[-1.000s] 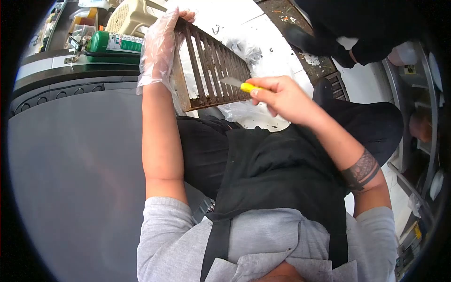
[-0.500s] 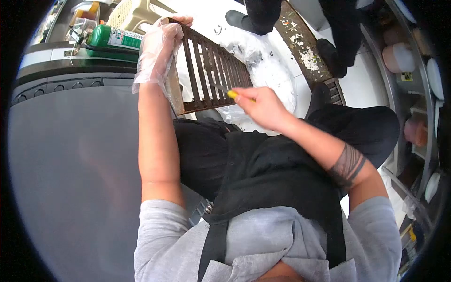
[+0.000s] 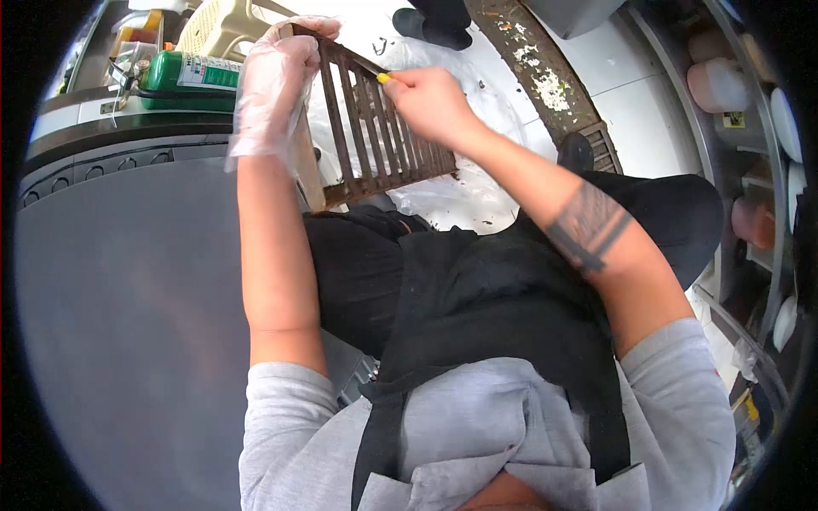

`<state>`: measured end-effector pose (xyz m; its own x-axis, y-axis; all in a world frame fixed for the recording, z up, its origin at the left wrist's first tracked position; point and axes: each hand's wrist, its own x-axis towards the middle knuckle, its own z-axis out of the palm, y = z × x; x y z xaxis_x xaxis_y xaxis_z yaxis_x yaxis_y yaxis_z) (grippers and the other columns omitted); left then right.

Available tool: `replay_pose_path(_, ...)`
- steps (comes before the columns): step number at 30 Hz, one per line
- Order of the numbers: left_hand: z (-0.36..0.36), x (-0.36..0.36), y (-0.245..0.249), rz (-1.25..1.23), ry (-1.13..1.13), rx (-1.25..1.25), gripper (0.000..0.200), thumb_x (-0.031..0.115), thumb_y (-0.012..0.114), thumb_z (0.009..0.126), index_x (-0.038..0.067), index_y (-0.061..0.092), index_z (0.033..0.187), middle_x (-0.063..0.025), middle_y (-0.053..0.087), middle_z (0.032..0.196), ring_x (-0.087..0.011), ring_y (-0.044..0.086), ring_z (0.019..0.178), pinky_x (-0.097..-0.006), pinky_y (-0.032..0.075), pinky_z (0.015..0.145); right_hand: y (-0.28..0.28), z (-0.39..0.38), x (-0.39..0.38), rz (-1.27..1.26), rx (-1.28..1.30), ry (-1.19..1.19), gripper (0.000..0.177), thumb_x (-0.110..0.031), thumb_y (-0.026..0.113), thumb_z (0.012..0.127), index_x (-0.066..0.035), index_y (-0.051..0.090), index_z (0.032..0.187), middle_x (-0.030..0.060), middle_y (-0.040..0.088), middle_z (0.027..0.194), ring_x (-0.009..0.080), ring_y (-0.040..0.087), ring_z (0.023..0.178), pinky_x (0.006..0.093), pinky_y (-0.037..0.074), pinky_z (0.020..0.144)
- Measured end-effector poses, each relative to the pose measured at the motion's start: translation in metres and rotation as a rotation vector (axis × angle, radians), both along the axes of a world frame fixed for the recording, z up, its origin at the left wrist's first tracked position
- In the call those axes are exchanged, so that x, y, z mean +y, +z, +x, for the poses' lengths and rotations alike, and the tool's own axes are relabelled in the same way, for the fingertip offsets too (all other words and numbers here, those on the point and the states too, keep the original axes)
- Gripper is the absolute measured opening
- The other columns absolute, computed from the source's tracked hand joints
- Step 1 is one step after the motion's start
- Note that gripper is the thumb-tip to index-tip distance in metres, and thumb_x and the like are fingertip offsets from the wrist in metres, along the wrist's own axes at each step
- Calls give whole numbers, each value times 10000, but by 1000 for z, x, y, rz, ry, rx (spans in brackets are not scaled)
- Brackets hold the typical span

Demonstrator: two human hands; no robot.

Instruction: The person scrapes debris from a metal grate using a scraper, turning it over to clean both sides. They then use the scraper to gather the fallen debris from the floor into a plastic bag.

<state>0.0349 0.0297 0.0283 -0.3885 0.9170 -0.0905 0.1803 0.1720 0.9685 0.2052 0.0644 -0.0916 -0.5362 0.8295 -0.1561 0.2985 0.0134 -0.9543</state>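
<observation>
My left hand (image 3: 277, 81), in a clear plastic glove, is closed around the top corner of a brown, grimy slatted drain grate (image 3: 388, 184). The grate stands tilted in front of my knees, its bars running lengthwise. My right hand (image 3: 433, 106), bare, is wrapped around a yellow-handled tool (image 3: 383, 78) at the grate's upper edge. Only a bit of yellow shows past the fingers; the tool's metal end cannot be made out against the bars.
Crumpled clear plastic (image 3: 494, 200) lies on the white floor beneath the grate. A dirty drain channel (image 3: 545, 81) runs beyond it. On the left are a green cylinder (image 3: 183, 72), a beige chair (image 3: 223, 25) and a grey surface (image 3: 128, 298). Shelves with containers (image 3: 716, 85) line the right.
My right hand has moved up and left with the yellow-handled tool, from the lower bars to the grate's upper edge. My left hand keeps its hold. Another person's legs have mostly left view.
</observation>
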Motion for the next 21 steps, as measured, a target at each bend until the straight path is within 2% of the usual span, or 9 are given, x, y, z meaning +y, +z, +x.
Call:
replay_pose_path(2,-8,2,-12,65,62,-60,301,-6,498,771,2,670,1018,-50,732,1042,-102,640,927,-209,469,780,-3,-6,7,78,-20,63,308,-275,580,991,-34,766,1031,191,718,778,318,703,725,411,533,713)
replay_pose_path(6,-8,2,-8,29,31,-14,304,-11,510,777,-16,645,1050,-67,731,1041,-113,648,947,-216,477,797,-12,-12,-1,216,-22,-3,296,-265,591,988,-26,761,1028,176,727,789,282,704,741,409,537,746)
replay_pose_path(9,-12,2,-14,81,3,-63,302,-9,527,769,-16,650,1045,-67,727,1025,-122,649,952,-219,477,817,-20,-25,-10,130,111,-82,287,-253,604,997,-22,767,1044,132,697,712,215,654,645,396,521,628)
replay_pose_path(11,-18,6,-22,128,3,-170,300,-5,532,766,-13,655,1040,-63,725,1017,-125,647,955,-224,478,823,-16,-30,-24,-460,396,-199,258,-245,611,1009,-32,749,1054,57,623,682,128,539,548,337,428,485)
replay_pose_path(12,-18,7,-21,99,39,-128,295,-3,532,767,-16,654,1035,-67,727,1021,-132,649,957,-226,482,826,-11,-29,-28,-466,392,-195,258,-245,611,1009,-32,749,1054,57,623,682,128,539,548,337,428,485)
replay_pose_path(14,-19,6,-22,78,58,-103,291,-11,528,764,-31,645,1029,-86,733,1032,-148,655,964,-231,488,837,5,-29,-30,-775,495,-273,210,-240,621,1010,-50,705,1040,16,556,700,84,426,482,268,303,417)
replay_pose_path(16,-18,5,-22,51,60,-22,282,-10,533,763,-32,646,1020,-94,736,1041,-157,658,967,-238,493,854,0,-29,-24,-865,509,-501,173,-215,607,1008,-52,667,1017,47,565,741,82,390,463,262,263,402)
replay_pose_path(20,-13,-1,-20,97,74,-100,265,-1,533,767,-25,659,1000,-85,739,1044,-156,659,969,-248,499,869,-7,9,-1,-767,399,-365,197,-221,610,1005,-44,694,1016,31,576,728,90,408,468,262,306,426)
replay_pose_path(21,-11,-4,-19,90,58,-71,315,8,521,791,-34,643,1077,-92,727,1086,-149,651,1001,-239,489,846,-6,12,-2,-460,275,-256,222,-232,620,999,-35,721,985,25,577,697,94,439,481,268,340,447)
